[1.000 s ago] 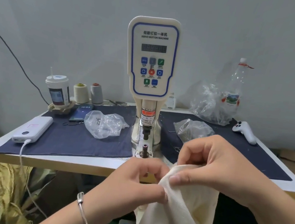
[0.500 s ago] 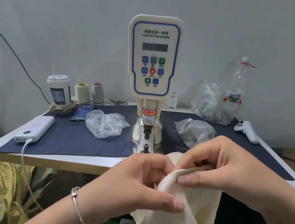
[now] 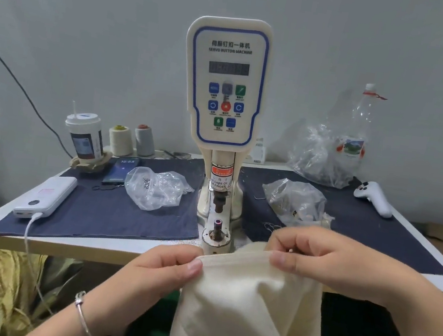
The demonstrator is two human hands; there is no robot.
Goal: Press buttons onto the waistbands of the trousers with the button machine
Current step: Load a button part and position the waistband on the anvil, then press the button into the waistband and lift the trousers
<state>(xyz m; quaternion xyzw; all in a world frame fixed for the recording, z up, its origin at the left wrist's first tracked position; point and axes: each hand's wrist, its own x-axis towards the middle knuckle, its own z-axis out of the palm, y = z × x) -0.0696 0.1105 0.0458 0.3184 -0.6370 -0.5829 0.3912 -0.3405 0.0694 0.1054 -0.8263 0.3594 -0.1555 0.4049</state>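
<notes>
Since the waistband [image 3: 236,258] is stretched left to right between both hands, the button machine [image 3: 215,232] post sits at about 12 o'clock from the left hand [image 3: 163,268], the nearer one. Both the left and the right hand [image 3: 324,256] have fingers [image 3: 193,266] pinching the cream trousers [image 3: 245,313], just short of the table [image 3: 61,248] edge.

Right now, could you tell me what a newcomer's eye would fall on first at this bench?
The tall cream button machine with its blue-edged control panel stands upright at the middle of the table. Just in front of it, the left hand and right hand pinch the top edge of the cream trousers, held up near the table's front edge. A white power bank lies on the navy mat at the left.
</notes>
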